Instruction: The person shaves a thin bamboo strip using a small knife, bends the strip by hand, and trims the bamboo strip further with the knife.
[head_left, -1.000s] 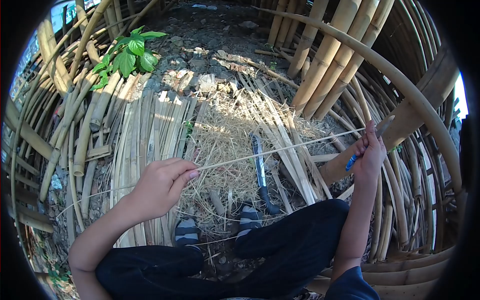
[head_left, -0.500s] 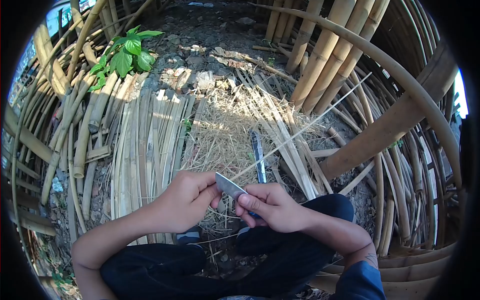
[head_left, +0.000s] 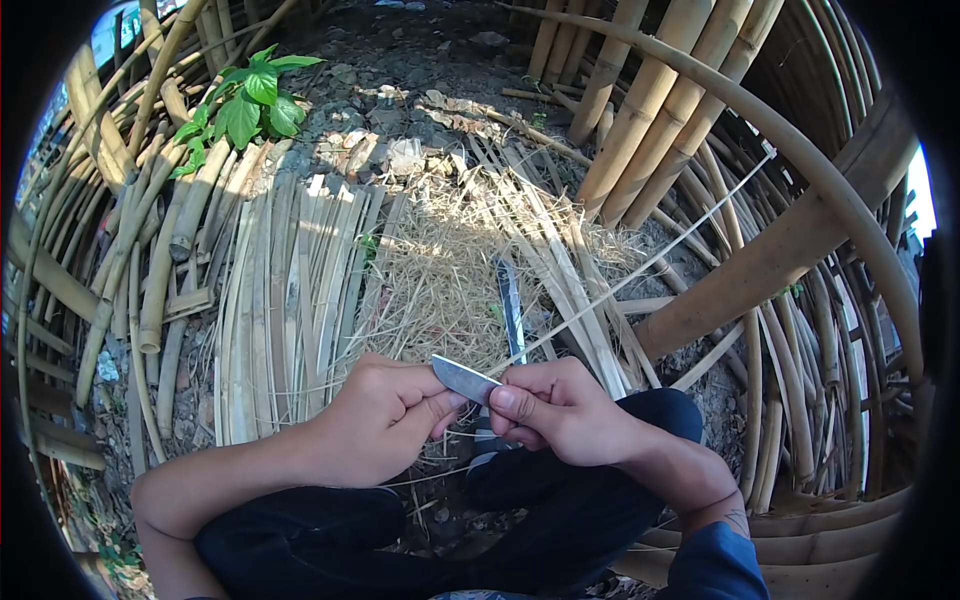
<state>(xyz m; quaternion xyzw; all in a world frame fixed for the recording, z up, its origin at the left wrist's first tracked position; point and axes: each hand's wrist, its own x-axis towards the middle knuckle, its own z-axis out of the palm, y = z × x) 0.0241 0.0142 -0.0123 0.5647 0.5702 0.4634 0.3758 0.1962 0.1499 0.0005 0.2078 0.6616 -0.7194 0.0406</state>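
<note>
My right hand (head_left: 560,408) is closed around a small knife (head_left: 462,380), its thumb pressed on the flat of the blade, which points left. A long thin bamboo strip (head_left: 640,272) runs from behind the blade up to the far right. My left hand (head_left: 385,415) is closed in a pinch by the knife's tip, on the near part of the strip; the exact grip is partly hidden by the fingers and blade. Beyond my hands, a larger long dark blade (head_left: 511,308) lies on pale shavings (head_left: 430,270).
Split bamboo slats (head_left: 285,310) lie side by side at left, with more slats (head_left: 560,270) right of the shavings. Thick bamboo poles (head_left: 660,110) stand at upper right, and a heavy pole (head_left: 770,260) slants across the right. A leafy green plant (head_left: 245,105) grows at upper left.
The strip has shifted toward the right and its far end now reaches farther out. My right hand and knife have moved slightly right and down; my left hand is slightly lower.
</note>
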